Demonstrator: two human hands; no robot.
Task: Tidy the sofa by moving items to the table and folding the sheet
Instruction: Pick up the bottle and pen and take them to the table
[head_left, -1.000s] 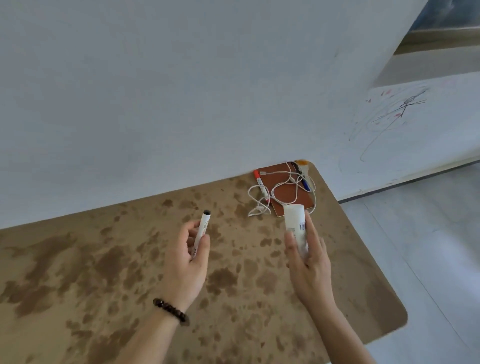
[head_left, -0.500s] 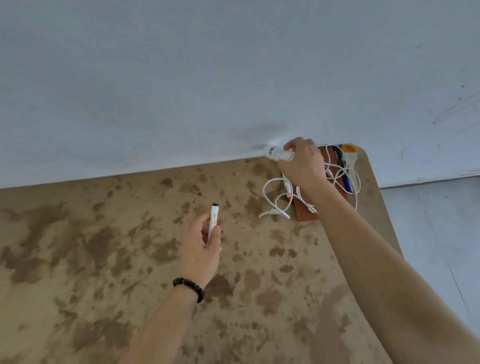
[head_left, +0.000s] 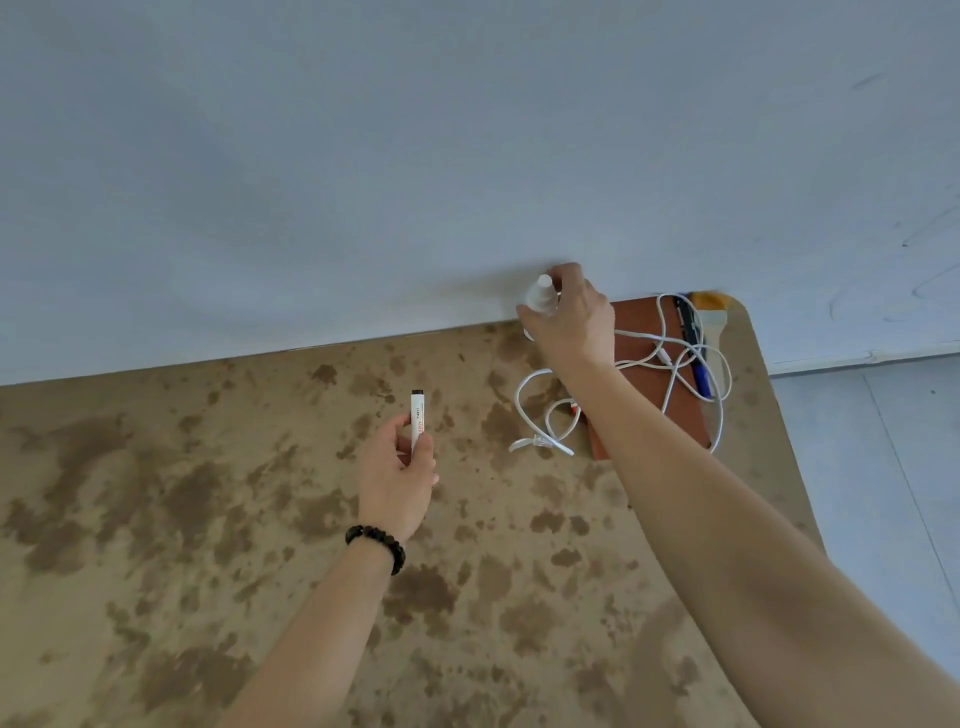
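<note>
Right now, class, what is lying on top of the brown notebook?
A tangled white cable and a dark pen with a blue end lie across the brown notebook. The right forearm covers its near-left part.

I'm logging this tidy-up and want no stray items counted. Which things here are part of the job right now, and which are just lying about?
In hand now:
small white plastic bottle, in the right hand
white marker with black cap, in the left hand
mottled brown table

Lying on the table:
brown notebook
tangled white cable
blue pen
yellow-bristled brush
</note>
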